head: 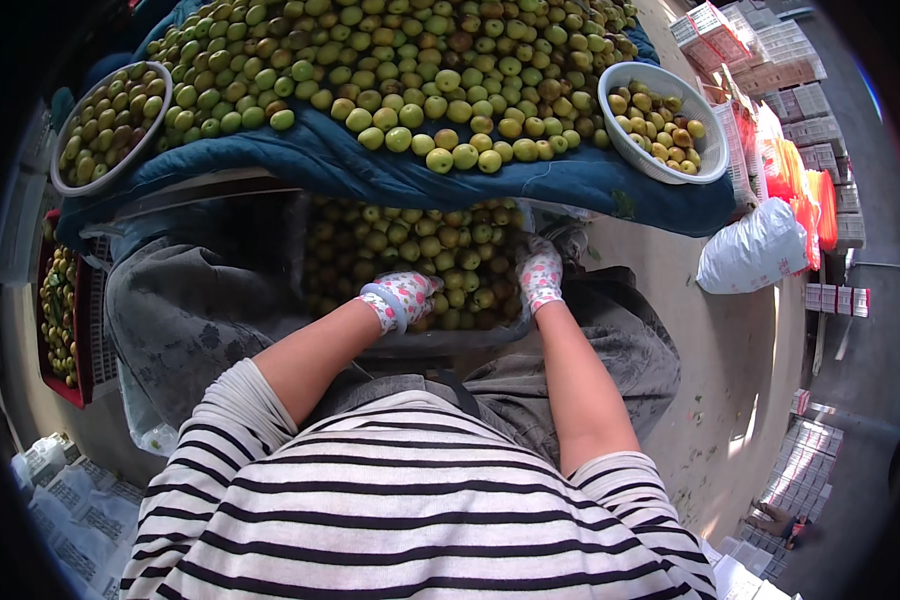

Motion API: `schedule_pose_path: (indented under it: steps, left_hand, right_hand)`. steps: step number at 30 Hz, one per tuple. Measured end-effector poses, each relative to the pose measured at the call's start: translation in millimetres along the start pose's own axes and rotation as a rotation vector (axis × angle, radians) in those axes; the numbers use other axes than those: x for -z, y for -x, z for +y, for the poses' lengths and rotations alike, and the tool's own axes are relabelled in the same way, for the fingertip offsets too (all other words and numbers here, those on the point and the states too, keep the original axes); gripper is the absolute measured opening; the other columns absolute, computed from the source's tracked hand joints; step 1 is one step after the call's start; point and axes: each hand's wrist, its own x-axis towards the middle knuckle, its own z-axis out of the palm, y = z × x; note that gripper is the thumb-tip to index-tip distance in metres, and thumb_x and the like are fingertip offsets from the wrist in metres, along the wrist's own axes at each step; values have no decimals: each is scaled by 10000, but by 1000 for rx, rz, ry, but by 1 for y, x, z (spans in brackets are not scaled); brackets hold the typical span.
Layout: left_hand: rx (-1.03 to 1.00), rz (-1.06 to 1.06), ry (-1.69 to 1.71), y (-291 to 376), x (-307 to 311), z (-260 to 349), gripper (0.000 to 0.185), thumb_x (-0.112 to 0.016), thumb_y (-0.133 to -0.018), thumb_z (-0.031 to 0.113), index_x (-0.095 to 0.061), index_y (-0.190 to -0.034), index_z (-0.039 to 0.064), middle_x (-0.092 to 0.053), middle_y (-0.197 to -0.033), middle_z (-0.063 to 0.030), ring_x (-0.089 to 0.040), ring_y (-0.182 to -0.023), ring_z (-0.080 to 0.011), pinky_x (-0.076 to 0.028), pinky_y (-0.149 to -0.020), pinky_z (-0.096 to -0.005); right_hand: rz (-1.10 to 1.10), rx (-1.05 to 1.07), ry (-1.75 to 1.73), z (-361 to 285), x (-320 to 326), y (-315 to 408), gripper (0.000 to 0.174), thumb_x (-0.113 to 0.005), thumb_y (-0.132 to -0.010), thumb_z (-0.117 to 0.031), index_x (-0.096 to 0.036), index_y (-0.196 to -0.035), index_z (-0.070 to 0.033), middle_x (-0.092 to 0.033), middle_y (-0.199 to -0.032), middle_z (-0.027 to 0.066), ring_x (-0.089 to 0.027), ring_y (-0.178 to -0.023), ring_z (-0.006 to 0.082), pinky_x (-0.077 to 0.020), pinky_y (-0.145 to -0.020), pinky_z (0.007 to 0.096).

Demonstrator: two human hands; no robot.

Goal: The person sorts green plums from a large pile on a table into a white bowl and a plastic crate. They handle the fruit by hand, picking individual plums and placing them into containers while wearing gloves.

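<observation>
My left hand (407,295), in a white glove with a pink flower print, rests over small green fruits (461,259), which look like jujubes, in a crate (487,337) between my knees. Its fingers are bent among the fruits, and whether they hold any is hidden. At the crate's right side is my right hand (540,271), in a matching glove. Its fingertips point down by the rim, beside clear plastic film (574,236); their hold cannot be made out. A wide heap of similar fruits (420,67) lies on a blue cloth (450,169) just beyond.
White plastic baskets of fruits stand at the cloth's left (64,176) and right (694,172). A red crate (82,375) of fruits is left of my leg. To the right are a stuffed white sack (754,251), orange-red netting (791,176) and stacked crates (780,49). A person (780,523) is far lower right.
</observation>
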Motion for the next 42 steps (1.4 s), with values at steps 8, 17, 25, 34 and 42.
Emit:
schedule_pose_path:
  steps: [8,17,25,34,42]
  left_hand:
    - [-4,2,-21,3,4,6,391,-561,-918,280,-564,-1277,124,-675,-1040,-169,-633,-971,-358,-503,-818,-441]
    - [18,117,14,33,25,-3,411,-562,-932,323,-580,-1261,77,-668,-1049,-190,-627,-990,-364,-500,-843,-439]
    - [55,174,46,52,31,-15,411,-577,-927,298,-576,-1274,77,-656,-1116,-183,-613,-1049,-351,-487,-892,-422]
    - [51,192,90,46,25,-24,405,-590,-925,276,-582,-1270,64,-682,-1013,-183,-660,-903,-328,-511,-819,-400]
    - [63,197,86,43,23,-31,402,-590,-925,275,-583,-1268,65,-690,-987,-175,-659,-912,-329,-509,-826,-394]
  right_hand:
    - [-62,-50,139,23,-18,-44,427,-687,-798,-178,-607,-1196,-47,-593,-1218,184,-572,-1119,364,-493,-916,416]
    - [-132,138,321,-42,2,-23,451,-650,-846,-238,-579,-1284,-162,-404,-1465,116,-444,-1300,309,-368,-1083,380]
    - [-305,153,285,-50,-2,-48,439,-564,-895,-370,-599,-1273,-151,-524,-1370,138,-489,-1247,331,-340,-1096,407]
    - [-271,190,114,-39,-16,-48,394,-646,-842,-237,-618,-1215,-116,-565,-1304,150,-514,-1205,347,-404,-1039,404]
    - [-410,161,321,-38,15,-15,361,-649,-835,-198,-633,-1185,-112,-577,-1288,144,-537,-1196,308,-439,-1008,391]
